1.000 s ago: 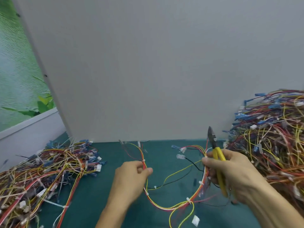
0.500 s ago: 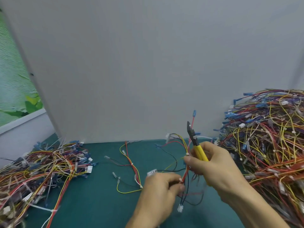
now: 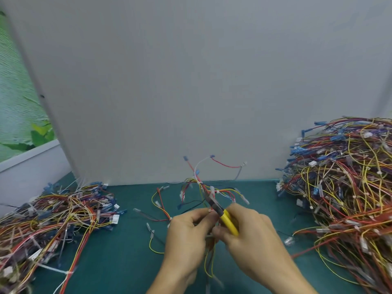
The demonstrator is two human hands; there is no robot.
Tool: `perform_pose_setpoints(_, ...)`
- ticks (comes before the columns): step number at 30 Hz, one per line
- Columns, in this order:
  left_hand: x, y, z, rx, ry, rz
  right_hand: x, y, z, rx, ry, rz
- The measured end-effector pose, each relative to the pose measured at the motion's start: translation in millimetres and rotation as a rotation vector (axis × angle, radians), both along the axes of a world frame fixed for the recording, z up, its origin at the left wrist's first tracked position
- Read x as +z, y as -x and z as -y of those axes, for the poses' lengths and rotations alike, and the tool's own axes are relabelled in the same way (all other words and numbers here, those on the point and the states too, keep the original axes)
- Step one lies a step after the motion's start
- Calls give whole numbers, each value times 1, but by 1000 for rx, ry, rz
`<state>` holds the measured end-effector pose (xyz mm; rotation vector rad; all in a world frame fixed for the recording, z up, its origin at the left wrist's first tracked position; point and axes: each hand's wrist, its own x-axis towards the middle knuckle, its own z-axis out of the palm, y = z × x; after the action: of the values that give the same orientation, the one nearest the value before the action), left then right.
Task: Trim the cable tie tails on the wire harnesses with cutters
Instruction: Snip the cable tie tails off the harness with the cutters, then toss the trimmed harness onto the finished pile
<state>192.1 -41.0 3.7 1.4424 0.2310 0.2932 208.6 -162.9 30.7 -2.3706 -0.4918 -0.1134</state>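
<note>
- Table top (image 3: 118,262): dark green surface, spanning the full width; an upright grey board (image 3: 191,92) closes off its far edge.
- Left pile of wire harnesses (image 3: 53,219): low, spread-out tangle of red, yellow, blue and white leads, lying at the left side.
- Right pile of wire harnesses (image 3: 343,198): taller heap of the same colours, at the right side, up against the board.
- Loose wire strands (image 3: 157,203): red and yellow, with small clear connectors, lying between the two piles.
- White cable tie (image 3: 53,270): at the left pile's near edge.
- Clear connector (image 3: 289,241): just beside the right pile.
</note>
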Motion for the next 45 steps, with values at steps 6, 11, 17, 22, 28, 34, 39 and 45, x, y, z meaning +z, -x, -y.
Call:
perform_pose_setpoints(6, 2, 0, 3, -94, 92, 43, -19, -5, -8, -118, -111, 105)
perform_pose_setpoints(11, 7, 3, -3, -139, -108, 48, -22, -9, -4, -112, -187, 179)
perform_pose_setpoints(17, 6, 6, -16, -67, -472, 81, -4, -23, 16, -166, -362, 225)
perform_pose_setpoints(22, 6, 7, -18, -13, -560, 194, 31, -36, 41, -212, -444, 309)
perform_pose_setpoints(28, 6, 8, -23, 43, -683, 202, 78, -45, 70, -250, -489, 449)
perform_pose_setpoints(34, -8, 5, -34, 1, -838, 91, 131, -51, 97, -313, -419, 624)
perform_pose_setpoints(39, -24, 2, -42, -95, -1095, -68, 183, -69, 136, -430, -299, 716)
perform_pose_setpoints(45, -36, -3, -46, -232, -1271, -213, 223, -113, 195, -554, -186, 571)
